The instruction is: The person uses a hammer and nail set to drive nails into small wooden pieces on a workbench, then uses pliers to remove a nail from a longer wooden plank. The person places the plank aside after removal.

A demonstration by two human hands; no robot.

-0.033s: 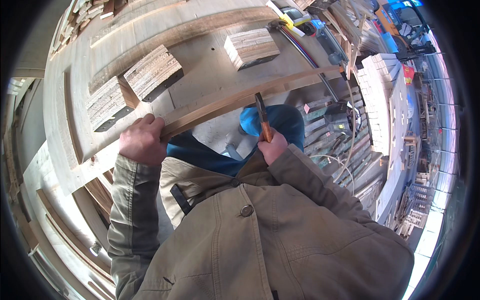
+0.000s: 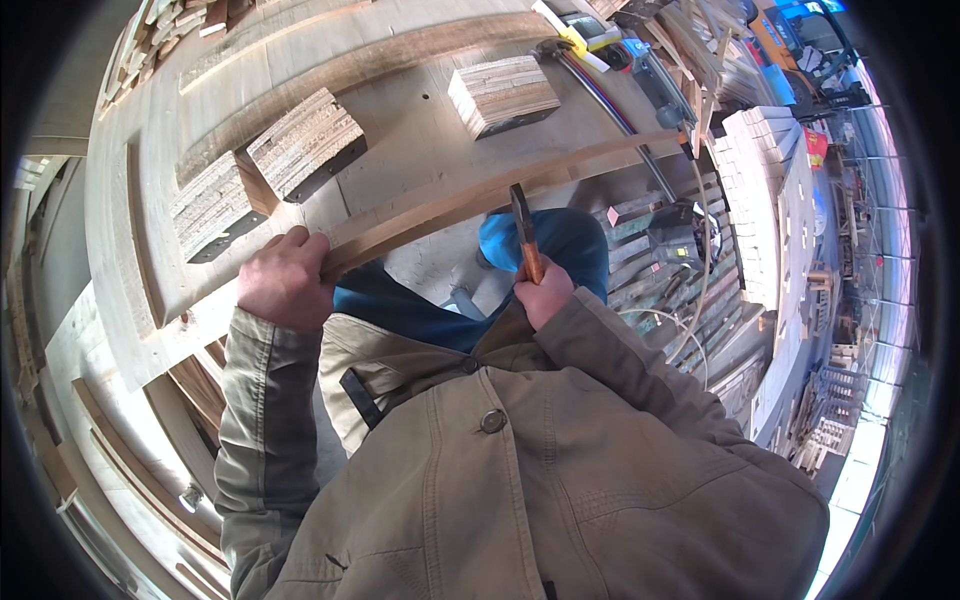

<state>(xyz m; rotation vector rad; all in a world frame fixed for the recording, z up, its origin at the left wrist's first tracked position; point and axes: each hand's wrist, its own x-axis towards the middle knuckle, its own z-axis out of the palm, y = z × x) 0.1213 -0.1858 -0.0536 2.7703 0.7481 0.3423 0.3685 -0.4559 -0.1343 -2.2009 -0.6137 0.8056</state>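
My left hand is closed at the table's near edge, its fingers curled over the left end of a long wooden strip. This strip runs along the near side of the plywood tabletop. Lower and to the right, my right hand grips a hammer by its orange-brown handle, the dark head pointing up beside the strip. Just beyond my left hand lies a layered wood block, with a second block touching or close to it. A third block sits farther right.
Battens lie on the tabletop's left and far sides. At the far right corner are a yellow-and-white tool and colored rods or cables. A slatted pallet and stacked timber stand to the right, with a pale hose hanging there.
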